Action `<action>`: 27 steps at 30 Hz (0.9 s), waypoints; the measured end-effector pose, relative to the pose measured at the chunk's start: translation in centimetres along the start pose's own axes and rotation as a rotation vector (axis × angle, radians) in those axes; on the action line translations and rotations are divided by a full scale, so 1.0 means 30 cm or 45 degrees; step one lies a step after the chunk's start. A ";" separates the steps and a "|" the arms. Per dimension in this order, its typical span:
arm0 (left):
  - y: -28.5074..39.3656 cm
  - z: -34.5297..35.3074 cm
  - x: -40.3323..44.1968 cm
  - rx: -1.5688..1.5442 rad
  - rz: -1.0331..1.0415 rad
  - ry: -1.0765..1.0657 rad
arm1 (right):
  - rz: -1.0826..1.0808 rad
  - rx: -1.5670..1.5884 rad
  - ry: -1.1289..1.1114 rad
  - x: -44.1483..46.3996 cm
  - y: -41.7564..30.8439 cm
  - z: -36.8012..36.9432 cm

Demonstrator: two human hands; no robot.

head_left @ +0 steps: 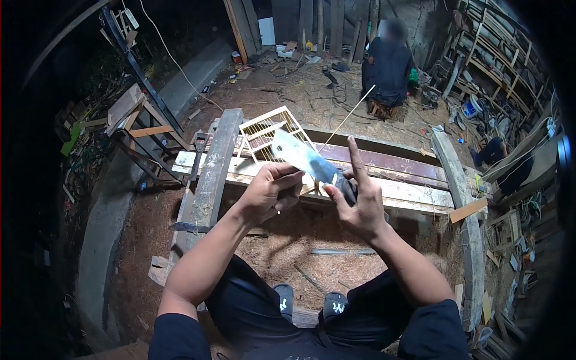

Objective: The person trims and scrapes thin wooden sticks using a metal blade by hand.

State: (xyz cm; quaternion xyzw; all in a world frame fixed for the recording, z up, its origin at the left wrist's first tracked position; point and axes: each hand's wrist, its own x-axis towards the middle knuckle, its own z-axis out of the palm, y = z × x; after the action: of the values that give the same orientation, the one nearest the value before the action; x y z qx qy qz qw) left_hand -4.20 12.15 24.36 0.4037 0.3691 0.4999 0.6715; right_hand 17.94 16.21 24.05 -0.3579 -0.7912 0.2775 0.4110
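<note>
My right hand [361,203] is wrapped round the dark handle of a broad-bladed knife [303,157], its index finger stretched upward. The shiny blade points up and left. Beside the blade, my left hand [277,191] is closed in a pinch; what lies between its fingertips is too small to make out. A thin stick [348,117] slants up to the right behind the knife. Just beyond my hands, a small wooden frame with thin bars [287,118] rests tilted on the plank bench [414,193].
Thick beams cross the bench at its left [219,162] and right [454,171]. A sickle-like tool [195,225] lies at the left beam. Across the yard a person in dark clothes [387,69] sits low. Wood scraps and a white bucket [471,107] are on the right.
</note>
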 end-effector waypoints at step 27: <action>0.001 0.009 -0.014 -0.048 -0.085 0.070 | -0.118 0.070 0.027 0.019 -0.013 0.031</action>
State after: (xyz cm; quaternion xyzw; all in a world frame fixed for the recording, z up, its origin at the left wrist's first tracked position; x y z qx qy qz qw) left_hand -4.06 11.70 24.53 0.3647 0.3912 0.4950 0.6848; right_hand 16.78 16.31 24.11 -0.3123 -0.7946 0.2758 0.4415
